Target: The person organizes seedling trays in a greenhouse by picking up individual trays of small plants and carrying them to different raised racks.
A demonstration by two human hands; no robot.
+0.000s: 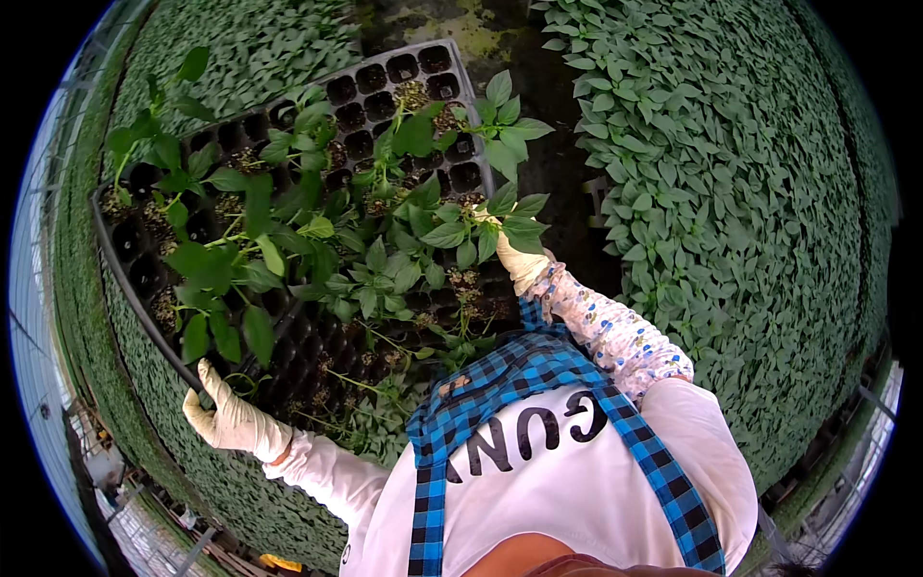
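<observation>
A black plastic seedling tray lies tilted before me, with leafy green seedlings in some cells and other cells bare. My left hand, in a pale glove, is at the tray's near left edge, its thumb and fingers around the rim. At the right side of the tray is my right hand, also gloved; leaves cover its fingers, so its grip is hidden. Another dark cell tray with sparse, leaning seedlings lies nearer my body, partly under the first.
Dense beds of green seedlings stand on the right, at the upper left and at the lower left. A dark, mossy strip of ground runs between beds. Greenhouse framework shows at the rim.
</observation>
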